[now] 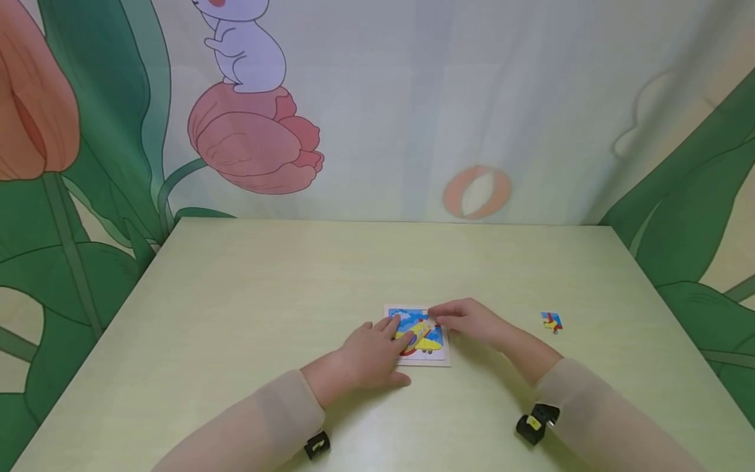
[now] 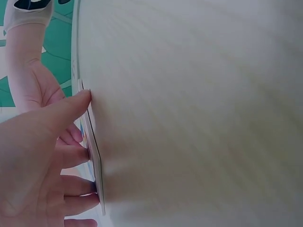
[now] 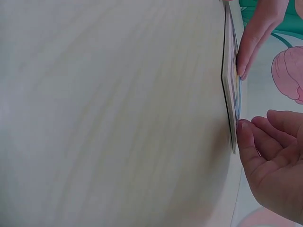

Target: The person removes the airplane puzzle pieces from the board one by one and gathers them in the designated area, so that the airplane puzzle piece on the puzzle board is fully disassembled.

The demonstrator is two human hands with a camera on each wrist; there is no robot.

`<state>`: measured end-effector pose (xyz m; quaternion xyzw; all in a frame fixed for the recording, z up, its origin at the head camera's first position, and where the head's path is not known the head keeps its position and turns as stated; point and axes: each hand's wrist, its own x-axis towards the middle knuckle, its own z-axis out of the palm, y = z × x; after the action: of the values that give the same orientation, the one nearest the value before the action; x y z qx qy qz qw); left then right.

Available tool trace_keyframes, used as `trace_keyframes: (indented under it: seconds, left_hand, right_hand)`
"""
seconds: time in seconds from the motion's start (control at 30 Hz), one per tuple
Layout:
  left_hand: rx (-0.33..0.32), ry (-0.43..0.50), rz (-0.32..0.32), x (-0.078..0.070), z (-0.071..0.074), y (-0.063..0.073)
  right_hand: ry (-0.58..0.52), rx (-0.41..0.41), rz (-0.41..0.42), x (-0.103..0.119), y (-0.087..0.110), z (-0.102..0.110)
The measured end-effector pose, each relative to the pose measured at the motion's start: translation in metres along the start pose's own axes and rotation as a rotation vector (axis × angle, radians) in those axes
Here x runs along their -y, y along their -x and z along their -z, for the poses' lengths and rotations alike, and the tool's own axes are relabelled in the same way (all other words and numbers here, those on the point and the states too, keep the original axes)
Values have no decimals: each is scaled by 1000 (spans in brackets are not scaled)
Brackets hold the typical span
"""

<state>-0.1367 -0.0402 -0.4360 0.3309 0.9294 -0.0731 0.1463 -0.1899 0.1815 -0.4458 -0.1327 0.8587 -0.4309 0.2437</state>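
A small jigsaw puzzle (image 1: 427, 351) with a yellow airplane on a blue sky lies in a pale, thin tray (image 1: 447, 362) on the table. My left hand (image 1: 371, 354) rests across its left side, fingers spread over the picture and thumb by the near edge. From the right, my right hand (image 1: 472, 321) reaches to the upper right corner, its fingertips touching the puzzle there. In the right wrist view, that thumb (image 3: 245, 137) meets the tray's edge area. A bare patch shows beside the fingertips. One loose puzzle piece (image 1: 552, 321), blue, yellow and red, lies to the right.
The light wooden table (image 1: 265, 275) reaches back to a curtain (image 1: 377, 118) printed with tulips and a white animal. Both sleeved forearms carry black wrist devices (image 1: 533, 426), close over the near part of the table.
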Motion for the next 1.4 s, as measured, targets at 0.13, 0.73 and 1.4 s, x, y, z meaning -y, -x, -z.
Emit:
trace_keyframes:
  seconds: [0.13, 0.73, 1.4]
  left_hand:
    - [1, -7, -7, 0, 2, 1]
    - [39, 33, 15, 2, 6, 2]
    - [38, 54, 65, -3, 10, -5]
  right_hand:
    - [6, 4, -6, 3, -1, -3]
    - [-67, -96, -85, 10, -25, -5]
    - [-1, -112, -98, 5, -28, -4]
